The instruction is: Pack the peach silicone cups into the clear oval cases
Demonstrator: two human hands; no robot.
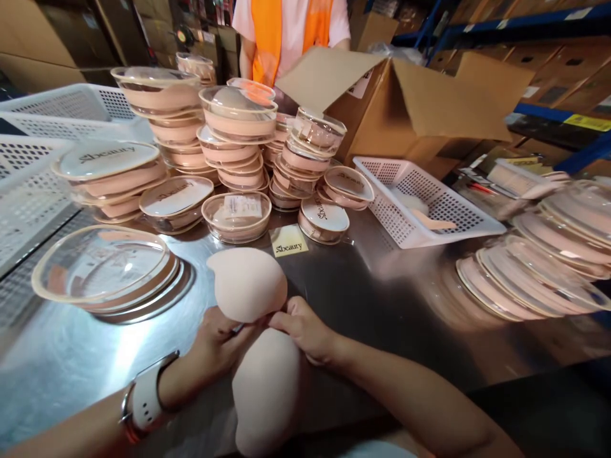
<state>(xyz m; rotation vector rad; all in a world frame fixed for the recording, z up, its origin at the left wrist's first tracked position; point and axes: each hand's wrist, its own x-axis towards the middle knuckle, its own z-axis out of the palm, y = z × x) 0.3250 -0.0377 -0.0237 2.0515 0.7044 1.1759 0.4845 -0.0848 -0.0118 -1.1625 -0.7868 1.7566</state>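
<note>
- Both hands meet low at centre, working at the join of a pair of bra cups [248,286], pale beige, one cup above the fingers and the other below.
- Left hand [219,337]: reaches in from lower left, fingers closed on the join, tips partly hidden; a watch with a white strap [147,397] sits on the wrist.
- Right hand [305,331]: wrist bent inward, forearm slanting up from lower right; fingers curled in a pinch at the same join.
- Upper cup lies just short of a card [289,242] printed "beauty"; lower cup hangs toward the wearer.
- Left limit: oval clear containers [114,273], stacked beside the left hand, apart from it.
- Far limit: a row of container stacks [238,159] and a white perforated basket [429,238].
- Right side: a stretch of steel tabletop [391,305] lies between the right forearm and blurred container stacks [525,280].
- Tabletop's near edge runs obliquely at lower right, beyond the right forearm.
</note>
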